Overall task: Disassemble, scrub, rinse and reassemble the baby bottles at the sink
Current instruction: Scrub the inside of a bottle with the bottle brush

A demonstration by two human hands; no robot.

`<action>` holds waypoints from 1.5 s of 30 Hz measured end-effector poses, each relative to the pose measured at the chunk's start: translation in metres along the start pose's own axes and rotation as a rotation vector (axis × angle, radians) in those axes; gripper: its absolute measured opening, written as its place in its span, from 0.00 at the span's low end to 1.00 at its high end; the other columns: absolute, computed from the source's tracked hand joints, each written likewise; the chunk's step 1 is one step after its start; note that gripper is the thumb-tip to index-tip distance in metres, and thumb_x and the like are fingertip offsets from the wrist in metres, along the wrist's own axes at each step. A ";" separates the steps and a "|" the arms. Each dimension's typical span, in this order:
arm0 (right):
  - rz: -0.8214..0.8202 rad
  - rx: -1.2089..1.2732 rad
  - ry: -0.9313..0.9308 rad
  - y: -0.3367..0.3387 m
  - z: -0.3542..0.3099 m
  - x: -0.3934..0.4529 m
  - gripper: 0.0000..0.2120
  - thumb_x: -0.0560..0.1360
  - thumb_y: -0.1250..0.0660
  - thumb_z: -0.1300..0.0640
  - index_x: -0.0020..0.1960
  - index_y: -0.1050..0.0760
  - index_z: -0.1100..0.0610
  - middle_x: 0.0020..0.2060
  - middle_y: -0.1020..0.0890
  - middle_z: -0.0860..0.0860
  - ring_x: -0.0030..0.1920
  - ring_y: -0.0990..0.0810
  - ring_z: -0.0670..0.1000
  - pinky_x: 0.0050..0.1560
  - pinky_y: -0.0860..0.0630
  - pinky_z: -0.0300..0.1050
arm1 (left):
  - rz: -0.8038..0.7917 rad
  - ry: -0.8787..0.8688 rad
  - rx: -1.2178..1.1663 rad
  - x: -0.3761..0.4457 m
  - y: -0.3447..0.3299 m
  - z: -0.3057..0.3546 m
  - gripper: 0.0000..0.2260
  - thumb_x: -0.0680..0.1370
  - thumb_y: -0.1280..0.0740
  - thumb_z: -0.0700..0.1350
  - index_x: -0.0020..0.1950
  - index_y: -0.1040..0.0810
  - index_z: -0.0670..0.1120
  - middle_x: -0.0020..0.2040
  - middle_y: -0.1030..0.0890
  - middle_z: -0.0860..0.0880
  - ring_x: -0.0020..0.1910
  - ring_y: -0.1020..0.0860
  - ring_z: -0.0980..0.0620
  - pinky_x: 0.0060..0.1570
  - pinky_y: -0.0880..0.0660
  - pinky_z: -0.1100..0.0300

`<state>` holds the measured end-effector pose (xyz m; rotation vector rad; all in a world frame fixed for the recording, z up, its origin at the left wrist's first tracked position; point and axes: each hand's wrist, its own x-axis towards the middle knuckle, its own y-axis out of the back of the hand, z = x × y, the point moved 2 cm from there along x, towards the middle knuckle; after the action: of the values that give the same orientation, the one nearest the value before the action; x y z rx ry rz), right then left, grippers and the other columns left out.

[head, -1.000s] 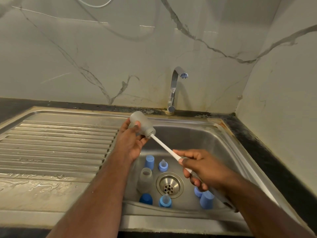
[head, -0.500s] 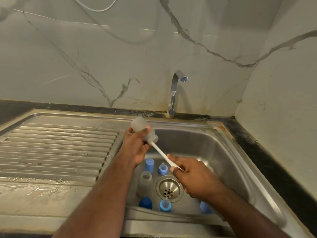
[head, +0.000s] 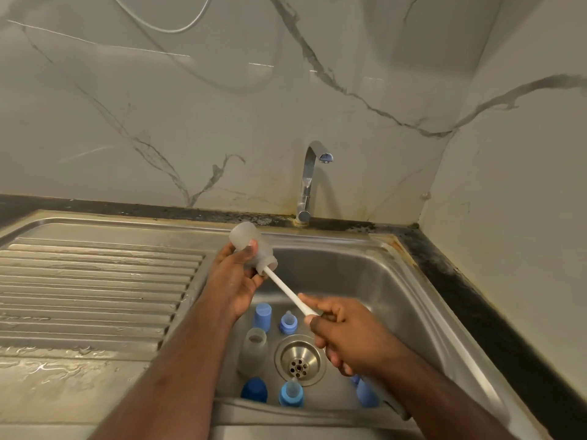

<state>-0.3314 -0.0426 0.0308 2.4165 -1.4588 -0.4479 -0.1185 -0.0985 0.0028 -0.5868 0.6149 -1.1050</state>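
My left hand (head: 236,276) grips a frosted baby bottle (head: 251,246) tilted over the sink's left rim, its mouth pointing down to the right. A white bottle brush (head: 286,290) runs into that mouth, and my right hand (head: 343,333) grips its handle above the drain. The brush head is hidden inside the bottle. On the sink floor stand another frosted bottle (head: 254,346), a blue cap (head: 263,315), two blue collars with teats (head: 288,323) (head: 291,395), a dark blue cap (head: 254,390) and a pale blue piece (head: 367,396).
The steel sink basin (head: 365,281) has a round drain (head: 300,360) in its floor. A chrome tap (head: 309,182) rises behind it, not running. A wet ribbed draining board (head: 95,290) lies to the left. Marble walls close the back and right.
My right hand has slid the brush out a little, back toward me and to the right, after pushing it in half a second ago. My left hand keeps the bottle in about the same place.
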 end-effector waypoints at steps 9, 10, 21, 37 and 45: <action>0.086 -0.621 0.172 -0.010 -0.007 0.004 0.23 0.83 0.42 0.54 0.77 0.36 0.43 0.52 0.18 0.48 0.43 0.21 0.43 0.39 0.29 0.34 | 0.003 -0.033 0.009 0.003 -0.001 -0.003 0.22 0.79 0.32 0.37 0.74 0.29 0.43 0.65 0.22 0.37 0.57 0.18 0.40 0.39 0.16 0.49; 0.029 -0.413 0.125 -0.007 -0.006 0.002 0.21 0.83 0.41 0.54 0.74 0.32 0.41 0.46 0.18 0.47 0.35 0.22 0.43 0.34 0.28 0.35 | 0.005 -0.031 -0.002 0.003 0.000 -0.002 0.22 0.80 0.32 0.37 0.73 0.29 0.42 0.64 0.22 0.37 0.57 0.18 0.40 0.38 0.16 0.51; 0.161 -0.818 0.204 -0.009 -0.004 0.010 0.24 0.84 0.43 0.53 0.79 0.42 0.44 0.57 0.20 0.50 0.52 0.21 0.48 0.49 0.28 0.40 | -0.026 -0.042 -0.008 -0.001 -0.003 -0.002 0.26 0.77 0.29 0.37 0.74 0.30 0.43 0.67 0.24 0.36 0.54 0.17 0.38 0.40 0.17 0.48; 0.113 -1.077 0.167 -0.018 -0.005 0.010 0.34 0.82 0.42 0.61 0.81 0.55 0.44 0.58 0.28 0.51 0.50 0.26 0.51 0.47 0.28 0.44 | 0.045 -0.130 0.031 -0.003 -0.005 0.000 0.25 0.78 0.29 0.34 0.72 0.32 0.45 0.67 0.26 0.38 0.60 0.20 0.36 0.41 0.16 0.47; 0.214 -0.928 0.285 -0.009 0.006 0.004 0.28 0.84 0.44 0.54 0.80 0.49 0.38 0.53 0.29 0.45 0.48 0.26 0.47 0.45 0.30 0.39 | 0.139 -0.121 -0.074 0.004 0.001 0.004 0.25 0.77 0.28 0.36 0.72 0.31 0.46 0.66 0.24 0.39 0.60 0.20 0.38 0.41 0.16 0.46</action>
<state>-0.3253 -0.0424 0.0215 1.4998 -1.0318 -0.5427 -0.1136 -0.1011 0.0040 -0.6597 0.5842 -0.9128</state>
